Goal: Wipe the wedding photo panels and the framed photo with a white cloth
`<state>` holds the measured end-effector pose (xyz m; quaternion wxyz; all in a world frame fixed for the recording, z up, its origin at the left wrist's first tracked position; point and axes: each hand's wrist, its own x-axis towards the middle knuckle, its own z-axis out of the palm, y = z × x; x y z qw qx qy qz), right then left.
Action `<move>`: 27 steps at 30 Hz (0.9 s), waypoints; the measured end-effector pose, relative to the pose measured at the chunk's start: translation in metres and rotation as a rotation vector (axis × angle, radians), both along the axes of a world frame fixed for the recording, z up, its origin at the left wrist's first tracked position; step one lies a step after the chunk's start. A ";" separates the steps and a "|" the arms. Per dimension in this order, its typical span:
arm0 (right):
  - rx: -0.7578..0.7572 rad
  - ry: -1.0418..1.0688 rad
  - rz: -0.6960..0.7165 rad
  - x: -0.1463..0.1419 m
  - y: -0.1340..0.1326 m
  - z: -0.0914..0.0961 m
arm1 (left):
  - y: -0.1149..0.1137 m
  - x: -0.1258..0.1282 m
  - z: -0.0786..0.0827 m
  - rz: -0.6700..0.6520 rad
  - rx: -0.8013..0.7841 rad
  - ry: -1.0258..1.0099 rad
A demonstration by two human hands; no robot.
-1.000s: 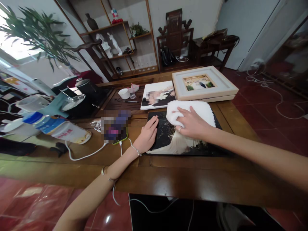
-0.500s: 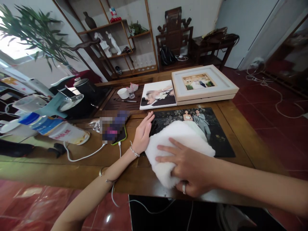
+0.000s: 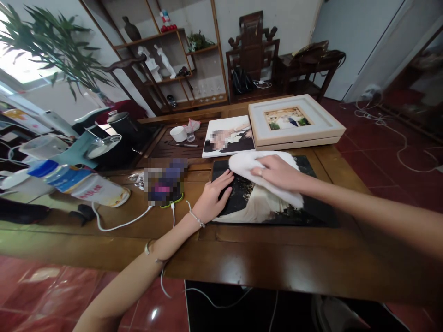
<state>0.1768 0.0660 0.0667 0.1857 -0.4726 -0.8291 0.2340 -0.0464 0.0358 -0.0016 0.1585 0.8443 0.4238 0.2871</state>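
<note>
Though lately nearer, cloth (image 3: 246,165) under right hand (image 3: 276,172), far up print (image 3: 242,205).

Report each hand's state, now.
Left hand: open, palm flat on the left edge of the wedding photo print.
Right hand: fingers closed over the white cloth, holding it on the print.
</note>
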 end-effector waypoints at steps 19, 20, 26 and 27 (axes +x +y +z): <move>0.104 -0.166 -0.027 0.054 0.011 -0.004 | 0.001 -0.002 -0.001 0.001 0.008 -0.020; 0.122 -0.204 -0.052 0.067 0.008 -0.005 | 0.001 -0.001 0.000 0.003 0.013 -0.031; 0.227 -0.279 -0.029 0.107 -0.010 -0.015 | 0.001 0.001 0.003 0.086 0.041 -0.061; 0.238 -0.272 0.019 0.106 -0.018 -0.018 | 0.001 0.001 0.003 0.095 0.037 -0.050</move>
